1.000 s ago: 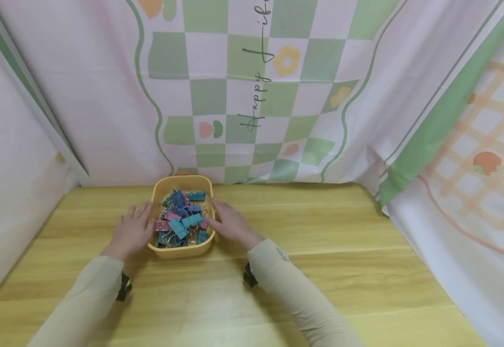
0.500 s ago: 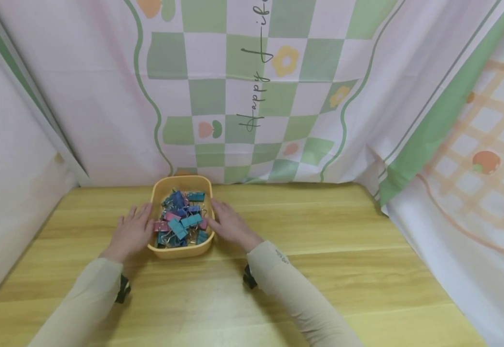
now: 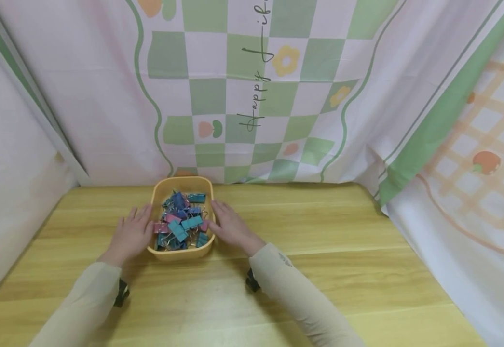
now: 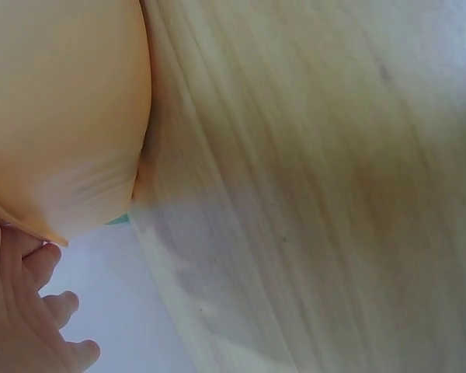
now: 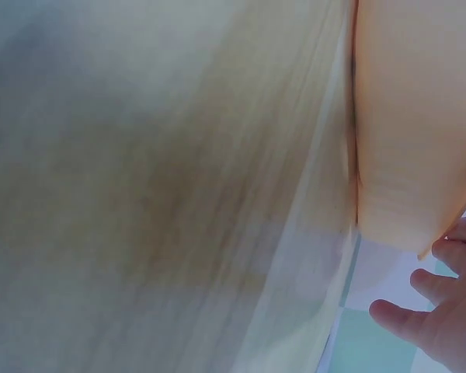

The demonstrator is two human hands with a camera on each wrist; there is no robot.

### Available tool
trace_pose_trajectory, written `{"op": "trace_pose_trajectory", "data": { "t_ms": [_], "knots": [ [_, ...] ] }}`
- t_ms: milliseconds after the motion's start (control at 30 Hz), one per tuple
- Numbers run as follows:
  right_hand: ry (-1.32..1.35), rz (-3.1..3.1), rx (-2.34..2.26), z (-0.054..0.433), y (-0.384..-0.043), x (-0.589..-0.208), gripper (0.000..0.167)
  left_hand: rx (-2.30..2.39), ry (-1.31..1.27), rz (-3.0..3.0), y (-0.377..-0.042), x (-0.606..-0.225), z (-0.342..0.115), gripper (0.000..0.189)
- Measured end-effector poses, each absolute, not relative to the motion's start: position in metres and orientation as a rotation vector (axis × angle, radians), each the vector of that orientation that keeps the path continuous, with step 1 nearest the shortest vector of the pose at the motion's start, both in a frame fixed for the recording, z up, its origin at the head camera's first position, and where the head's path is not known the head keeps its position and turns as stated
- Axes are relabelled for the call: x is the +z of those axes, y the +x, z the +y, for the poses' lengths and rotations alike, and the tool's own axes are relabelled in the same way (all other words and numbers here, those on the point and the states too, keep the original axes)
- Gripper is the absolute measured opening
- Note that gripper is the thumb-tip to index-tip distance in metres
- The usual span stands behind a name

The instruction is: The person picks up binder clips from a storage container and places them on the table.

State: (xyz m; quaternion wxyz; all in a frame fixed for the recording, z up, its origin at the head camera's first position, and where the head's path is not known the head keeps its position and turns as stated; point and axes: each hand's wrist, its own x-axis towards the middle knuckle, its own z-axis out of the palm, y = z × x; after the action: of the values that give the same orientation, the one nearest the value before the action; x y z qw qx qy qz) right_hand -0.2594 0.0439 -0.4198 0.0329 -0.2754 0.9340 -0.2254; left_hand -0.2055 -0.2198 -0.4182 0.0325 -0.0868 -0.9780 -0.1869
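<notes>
A yellow plastic basket stands on the wooden table, filled with binder clips in teal, blue and pink. On its left side my left hand holds the rim, thumb at the edge and the other fingers spread along the outside. My right hand holds the opposite side, its thumb lapping over the rim. Both wrist views show the basket's outer wall close up, with left fingers and right fingers at the rim's edge. The thumbs are mostly out of sight there.
The wooden table extends to the right and toward me. Behind the basket hangs a green-and-white checked curtain, close to the table's back edge. More white cloth borders the left side, and a patterned curtain the right.
The basket has shifted very slightly toward me, both hands staying on its sides. The clips inside lie as before.
</notes>
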Motion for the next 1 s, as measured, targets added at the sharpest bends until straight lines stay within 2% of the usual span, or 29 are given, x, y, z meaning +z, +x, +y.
{"op": "trace_pose_trajectory", "data": {
  "t_ms": [433,1000],
  "knots": [
    [-0.921,2.92,-0.679,0.049,-0.247,-0.423,0.063,-0.573,-0.287,-3.001,-0.192,-0.418,-0.216,0.053],
    [-0.978,2.93,-0.726,0.062,-0.214,-0.423,0.064,-0.651,-0.33,-2.938,-0.164,-0.422,-0.209,0.052]
  ]
}}
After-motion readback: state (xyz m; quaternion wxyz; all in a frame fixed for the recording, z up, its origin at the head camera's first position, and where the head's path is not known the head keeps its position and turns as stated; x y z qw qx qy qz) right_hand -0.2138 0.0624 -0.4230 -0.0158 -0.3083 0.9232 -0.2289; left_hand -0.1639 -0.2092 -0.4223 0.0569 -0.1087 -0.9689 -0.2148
